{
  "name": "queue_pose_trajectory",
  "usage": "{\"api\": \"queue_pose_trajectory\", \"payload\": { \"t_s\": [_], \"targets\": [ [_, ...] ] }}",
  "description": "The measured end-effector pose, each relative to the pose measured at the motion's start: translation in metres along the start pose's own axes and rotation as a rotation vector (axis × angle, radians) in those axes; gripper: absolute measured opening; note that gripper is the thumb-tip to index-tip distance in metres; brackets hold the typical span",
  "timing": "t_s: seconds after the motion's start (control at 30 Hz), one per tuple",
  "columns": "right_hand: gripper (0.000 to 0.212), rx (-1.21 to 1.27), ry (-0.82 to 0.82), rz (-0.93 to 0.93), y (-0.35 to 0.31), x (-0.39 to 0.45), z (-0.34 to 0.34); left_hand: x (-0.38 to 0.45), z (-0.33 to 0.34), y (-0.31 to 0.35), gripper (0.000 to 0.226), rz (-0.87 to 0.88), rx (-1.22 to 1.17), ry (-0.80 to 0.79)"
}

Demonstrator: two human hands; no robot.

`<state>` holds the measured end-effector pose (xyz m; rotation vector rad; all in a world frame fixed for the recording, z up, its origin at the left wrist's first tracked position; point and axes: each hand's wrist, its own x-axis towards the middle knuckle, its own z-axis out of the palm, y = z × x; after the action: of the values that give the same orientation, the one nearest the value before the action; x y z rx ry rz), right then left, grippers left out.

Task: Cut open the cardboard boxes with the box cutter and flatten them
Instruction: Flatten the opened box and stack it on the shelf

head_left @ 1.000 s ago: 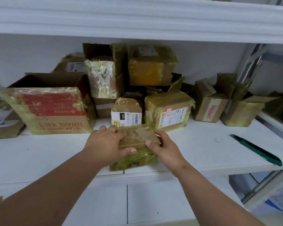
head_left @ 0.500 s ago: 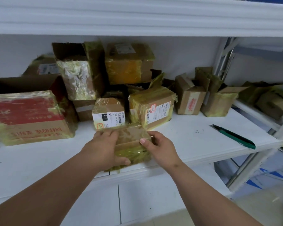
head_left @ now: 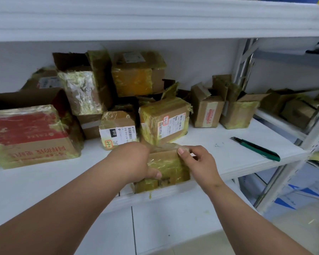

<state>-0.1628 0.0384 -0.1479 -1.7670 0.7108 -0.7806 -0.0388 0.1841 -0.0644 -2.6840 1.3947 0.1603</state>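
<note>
Here, both hands' curled fingers around the small taped box.

From my remote view, a white flat shelf board spans the frame from nine to three o'clock, with a second white ribbed shelf edge overhead at twelve. Behind, I see a plain white wall. At three o'clock stands a grey metal shelving upright. Pale floor tiles with dark grout lines sit at six. Lighting is soft and even.
</note>
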Motion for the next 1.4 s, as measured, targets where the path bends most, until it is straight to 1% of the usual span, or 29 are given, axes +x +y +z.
{"api": "queue_pose_trajectory", "payload": {
  "t_s": [0.07,0.13,0.17,0.23,0.27,0.33,0.43,0.5,0.53,0.57,0.63,0.67,0.7,0.77,0.83,0.93,1.03,1.1,1.17,1.3,1.4],
  "targets": [
    [0.021,-0.091,0.017,-0.021,0.006,0.007,-0.016,0.009,0.004,0.017,0.075,0.011,-0.001,0.047],
    [0.015,-0.131,0.026,-0.022,0.014,0.015,-0.036,0.023,0.009,0.036,0.078,0.033,0.008,0.097],
    [0.022,-0.148,0.020,-0.010,0.019,0.019,-0.047,0.031,0.012,0.046,0.083,0.049,0.011,0.112],
    [0.046,-0.201,0.000,0.034,0.026,0.029,-0.071,0.048,0.016,0.068,0.089,0.060,-0.007,0.115],
    [0.051,-0.238,-0.008,0.054,0.031,0.035,-0.084,0.056,0.019,0.079,0.090,0.057,-0.027,0.113],
    [0.050,-0.309,-0.003,0.064,0.043,0.047,-0.108,0.072,0.024,0.100,0.091,0.038,-0.078,0.108],
    [0.040,-0.421,0.112,-0.022,0.069,0.069,-0.143,0.091,0.030,0.120,0.089,-0.040,-0.174,0.122],
    [0.040,-0.621,0.196,-0.114,0.088,0.085,-0.161,0.101,0.028,0.124,0.088,-0.083,-0.195,0.150],
    [0.040,-0.734,0.205,-0.137,0.099,0.094,-0.169,0.106,0.026,0.124,0.087,-0.094,-0.201,0.151],
    [0.044,-0.837,0.186,-0.122,0.110,0.102,-0.175,0.110,0.024,0.123,0.087,-0.100,-0.212,0.143],
    [0.054,-1.047,0.061,0.037,0.120,0.112,-0.186,0.115,0.018,0.121,0.088,-0.102,-0.226,0.089],
    [0.054,-1.130,-0.005,0.120,0.123,0.115,-0.191,0.117,0.015,0.120,0.089,-0.099,-0.219,0.051],
    [0.049,-1.175,-0.043,0.153,0.124,0.119,-0.195,0.119,0.013,0.120,0.089,-0.099,-0.210,0.010],
    [0.040,-1.176,-0.077,0.096,0.121,0.128,-0.202,0.122,0.010,0.123,0.085,-0.112,-0.194,-0.033],
    [0.037,-1.126,-0.166,0.039,0.117,0.136,-0.205,0.126,0.007,0.130,0.082,-0.158,-0.179,-0.032],
    [0.031,-0.976,-0.315,0.048,0.109,0.139,-0.203,0.133,0.005,0.142,0.076,-0.197,-0.154,-0.011],
    [0.037,-0.805,-0.387,0.017,0.099,0.132,-0.202,0.135,0.005,0.142,0.067,-0.181,-0.222,-0.025],
    [0.041,-0.720,-0.360,-0.037,0.095,0.126,-0.204,0.133,0.005,0.136,0.062,-0.171,-0.274,-0.043],
    [0.040,-0.655,-0.318,-0.084,0.092,0.120,-0.206,0.130,0.005,0.131,0.059,-0.158,-0.315,-0.047],
    [0.024,-0.573,-0.303,-0.187,0.093,0.110,-0.200,0.128,0.008,0.125,0.068,-0.095,-0.330,-0.067],
    [0.022,-0.552,-0.297,-0.265,0.094,0.106,-0.192,0.128,0.010,0.122,0.071,-0.063,-0.363,-0.063]
  ]
}}
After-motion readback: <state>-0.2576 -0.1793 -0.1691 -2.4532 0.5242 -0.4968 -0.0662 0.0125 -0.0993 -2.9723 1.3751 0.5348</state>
